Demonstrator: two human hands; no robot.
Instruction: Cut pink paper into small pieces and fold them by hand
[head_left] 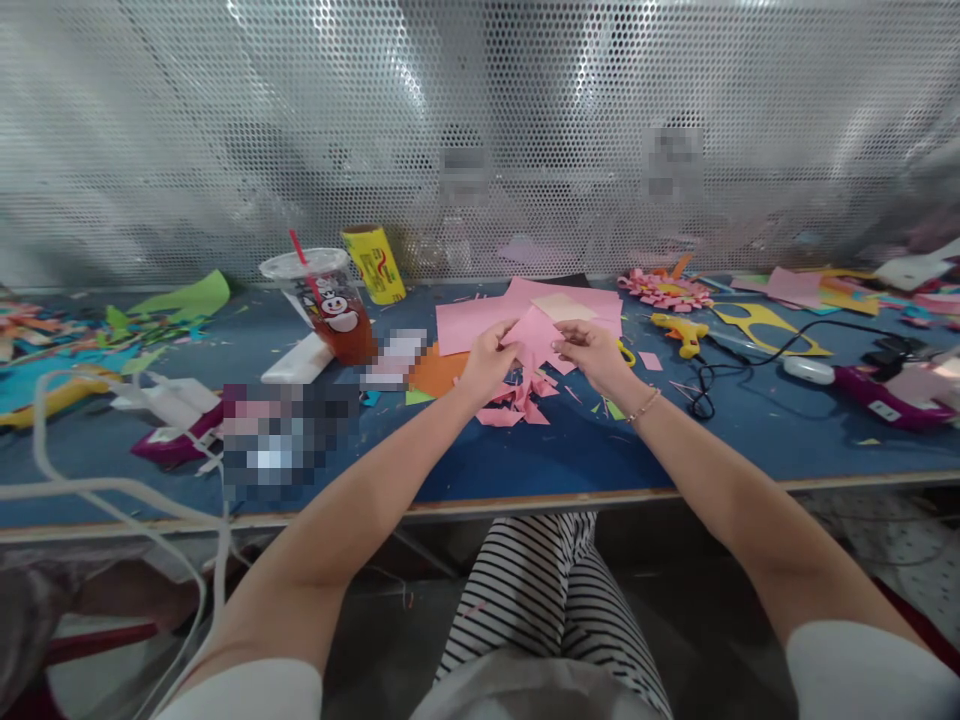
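Between both hands I hold a small square of pink paper [532, 335], turned so a corner points up. My left hand [491, 358] pinches its left corner. The fingers of my right hand [592, 352] are closed on the right corner. Beneath the square lies a heap of pink paper scraps [516, 402]. Larger sheets of pink paper [469, 322] lie just behind my hands, with a pale cream piece [566, 305] on top. An orange sheet [437, 372] rests left of my left hand. Yellow scissor handles [627, 353] show partly behind my right hand.
Left stand a plastic cup with a red straw [341, 310] and a yellow can [375, 265]. Right lie a yellow glue gun [680, 335] with a black cord, a yellow cut-out sheet [765, 328] and a fringed pink paper piece [666, 288]. A perforated metal panel [480, 130] closes the back.
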